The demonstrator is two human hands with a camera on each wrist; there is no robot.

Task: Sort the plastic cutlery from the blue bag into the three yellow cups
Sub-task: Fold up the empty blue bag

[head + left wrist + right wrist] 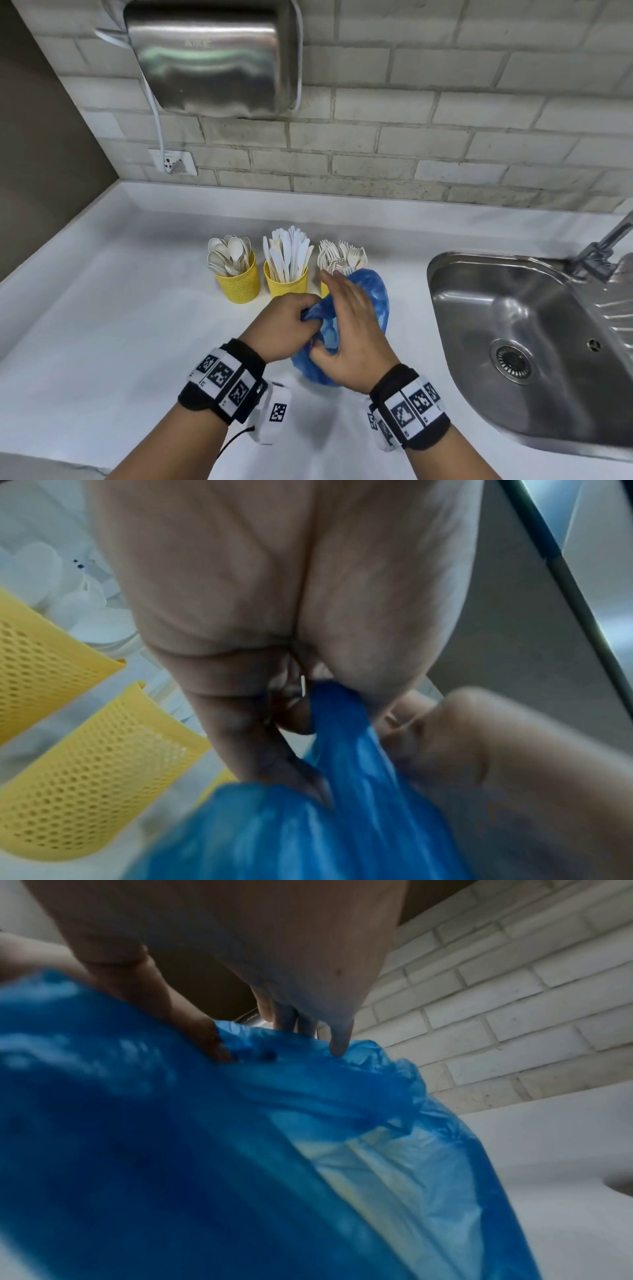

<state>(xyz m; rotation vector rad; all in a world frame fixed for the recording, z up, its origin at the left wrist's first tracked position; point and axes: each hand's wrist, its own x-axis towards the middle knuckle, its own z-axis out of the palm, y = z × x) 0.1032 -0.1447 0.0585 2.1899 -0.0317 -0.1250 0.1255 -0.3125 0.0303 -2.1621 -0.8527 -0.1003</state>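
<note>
Fingers of the left hand (289, 323) curled tight round the crinkly blue plastic bag (371, 301). The right hand (352, 329) pinched it too, fingers straight.

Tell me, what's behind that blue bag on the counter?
Behind the bag stands the third yellow cup, only a sliver of it showing, with forks sticking up above. The bag and right hand cover the rest.
</note>
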